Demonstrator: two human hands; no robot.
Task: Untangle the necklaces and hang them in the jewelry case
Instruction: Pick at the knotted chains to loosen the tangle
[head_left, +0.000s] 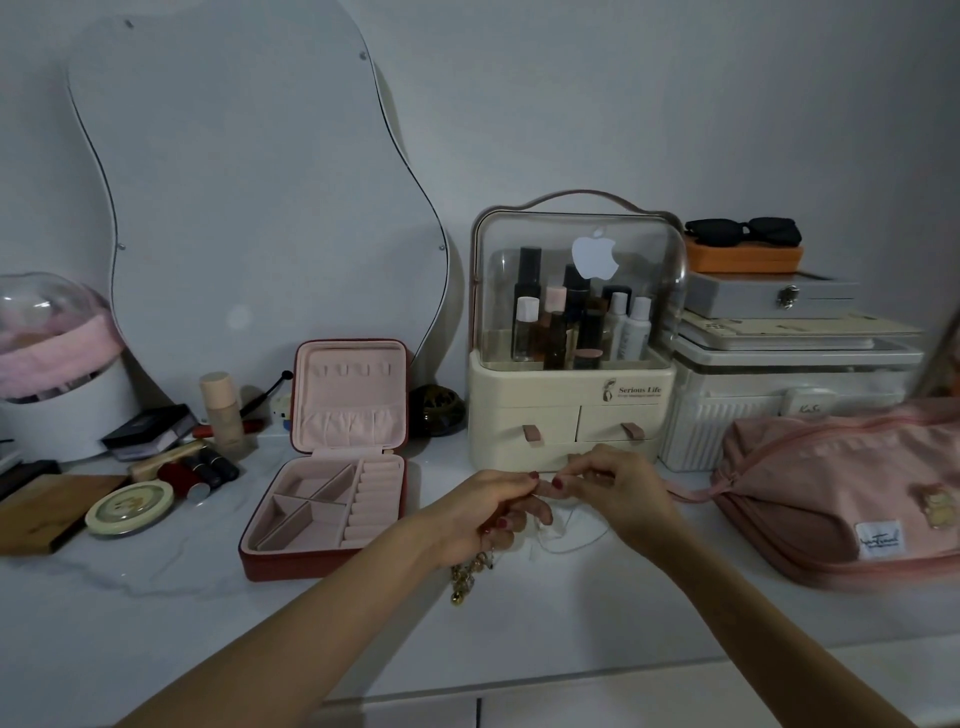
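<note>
A pink jewelry case (332, 467) stands open on the white tabletop, lid upright with small hooks near its top, tray compartments bare. To its right, my left hand (483, 514) grips a bundle of necklaces; a gold beaded necklace (467, 577) dangles from under the palm onto the table. My right hand (618, 493) pinches a thin pale chain (576, 535) between thumb and forefinger, fingertips touching those of the left hand. The pale chain loops down onto the table below both hands.
A cream cosmetic organiser (571, 415) with bottles stands right behind the hands. A pink zip bag (841, 493) lies at right. Lipsticks (202, 473), a round tin (130, 506), a wooden board (47, 512) and a wavy mirror (249, 208) sit at left. The table's front edge (519, 680) is near.
</note>
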